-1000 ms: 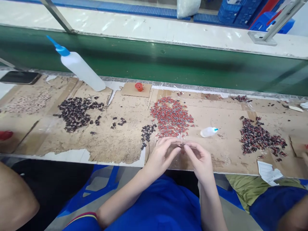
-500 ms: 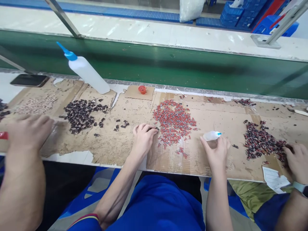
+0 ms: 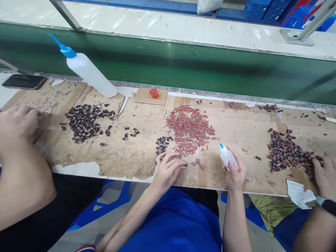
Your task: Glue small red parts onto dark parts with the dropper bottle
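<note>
My right hand (image 3: pixel 236 173) is wrapped round a small white squeeze bottle (image 3: pixel 225 155), tilted with its blue nozzle pointing up and left. My left hand (image 3: pixel 168 171) pinches a small dark part (image 3: pixel 184 165) at its fingertips, close to the cardboard's front edge. Just beyond that hand lies a small pile of black parts (image 3: pixel 162 144). A larger heap of small red-and-dark pieces (image 3: pixel 187 127) spreads between and beyond my hands, with several loose ones (image 3: pixel 198 163) nearer me.
A big white bottle with a blue nozzle (image 3: pixel 90 75) leans at the back left, behind more black parts (image 3: pixel 84 122). A red cap (image 3: pixel 153 93) sits on a cardboard piece. Co-workers' hands (image 3: pixel 19 120) (image 3: pixel 325 175) work at both sides, the right one by a red-black pile (image 3: pixel 286 150).
My left hand has moved right and nearer me, uncovering the small black pile. My right hand has turned the small bottle, so its nozzle now points up-left instead of right.
</note>
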Demonstrator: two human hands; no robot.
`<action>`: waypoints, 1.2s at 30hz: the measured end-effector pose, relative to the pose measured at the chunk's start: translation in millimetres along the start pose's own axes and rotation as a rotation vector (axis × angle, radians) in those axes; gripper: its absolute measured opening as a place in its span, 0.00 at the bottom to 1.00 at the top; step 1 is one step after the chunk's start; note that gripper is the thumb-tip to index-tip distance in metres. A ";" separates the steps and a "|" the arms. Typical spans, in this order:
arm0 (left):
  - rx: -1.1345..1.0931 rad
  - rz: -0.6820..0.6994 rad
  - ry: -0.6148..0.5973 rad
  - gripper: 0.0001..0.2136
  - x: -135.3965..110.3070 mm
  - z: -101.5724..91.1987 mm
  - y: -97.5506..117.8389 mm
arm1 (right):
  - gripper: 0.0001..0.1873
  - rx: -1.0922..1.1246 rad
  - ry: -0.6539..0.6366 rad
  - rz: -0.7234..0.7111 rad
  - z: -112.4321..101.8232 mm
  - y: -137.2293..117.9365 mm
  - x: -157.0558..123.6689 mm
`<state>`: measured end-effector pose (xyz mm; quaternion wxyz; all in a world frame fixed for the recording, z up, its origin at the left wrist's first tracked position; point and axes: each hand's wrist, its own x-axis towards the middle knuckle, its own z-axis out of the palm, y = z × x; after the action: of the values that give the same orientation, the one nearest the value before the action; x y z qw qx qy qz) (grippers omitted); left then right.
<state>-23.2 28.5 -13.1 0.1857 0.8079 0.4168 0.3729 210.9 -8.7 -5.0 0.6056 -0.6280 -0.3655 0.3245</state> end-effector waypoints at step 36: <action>-0.054 -0.290 -0.020 0.05 4.6 4.8 4.6 | 0.13 -0.231 0.010 0.119 49.7 -19.1 -24.9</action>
<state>-15.4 29.5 -11.4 0.2634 0.7376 0.5172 0.3452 154.3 -3.8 10.4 0.5108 -0.7156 -0.3595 0.3125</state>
